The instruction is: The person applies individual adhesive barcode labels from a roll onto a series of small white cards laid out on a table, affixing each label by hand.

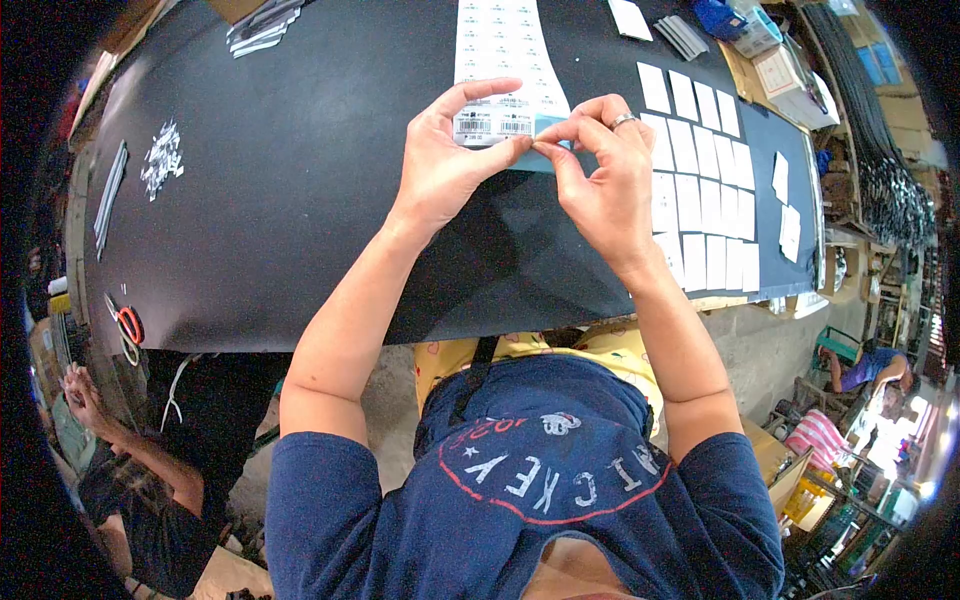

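A long sheet of barcode labels (pixel 497 45) runs from the far table edge toward me, with its pale blue backing showing at the near end. My left hand (pixel 440 165) grips that end, thumb along the near edge and index finger stretched across the labels. At the near right corner, the thumb and index finger of my right hand (pixel 610 165) pinch together, close to my left thumb. Whether they hold a label or the backing is hidden by the fingertips. Rows of white cards (pixel 710 158) lie just right of my right hand.
Scissors with orange handles (pixel 130 323) lie at the left near edge of the black table (pixel 290 190). Small white scraps (pixel 162 160) and grey strips (pixel 110 200) lie beyond. Boxes (pixel 785 75) stand far right. Another person's arm (pixel 150 445) is at lower left.
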Demonstrator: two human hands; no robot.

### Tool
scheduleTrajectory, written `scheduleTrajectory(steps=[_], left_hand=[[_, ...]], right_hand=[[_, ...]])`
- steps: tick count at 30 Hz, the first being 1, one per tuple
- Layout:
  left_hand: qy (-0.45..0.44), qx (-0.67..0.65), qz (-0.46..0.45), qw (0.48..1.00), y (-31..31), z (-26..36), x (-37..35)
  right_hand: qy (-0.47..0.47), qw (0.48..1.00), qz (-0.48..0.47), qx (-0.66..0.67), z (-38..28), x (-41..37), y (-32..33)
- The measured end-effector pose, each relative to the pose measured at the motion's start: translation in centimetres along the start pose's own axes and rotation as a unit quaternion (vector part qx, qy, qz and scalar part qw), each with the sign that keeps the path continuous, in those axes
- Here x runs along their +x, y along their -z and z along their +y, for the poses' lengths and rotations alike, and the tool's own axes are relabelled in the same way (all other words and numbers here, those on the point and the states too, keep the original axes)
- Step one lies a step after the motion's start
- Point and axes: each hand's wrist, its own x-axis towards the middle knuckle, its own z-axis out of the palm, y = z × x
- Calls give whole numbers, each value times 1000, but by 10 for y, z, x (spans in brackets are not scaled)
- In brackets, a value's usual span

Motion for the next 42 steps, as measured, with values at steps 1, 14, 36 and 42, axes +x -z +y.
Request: scheduleTrajectory(steps=[1,14,36,42], left_hand=[[3,-5,0,1000,0,-1,0],[60,-67,6,996,4,-1,3],[91,-70,-32,993,6,1,0],[81,-60,-18,995,6,-1,1]], right_hand=[[3,1000,-1,-4,0,0,0],[0,998,4,68,7,-1,4],[-84,983,-36,156,10,19,8],[-86,983,-33,157,10,16,5]])
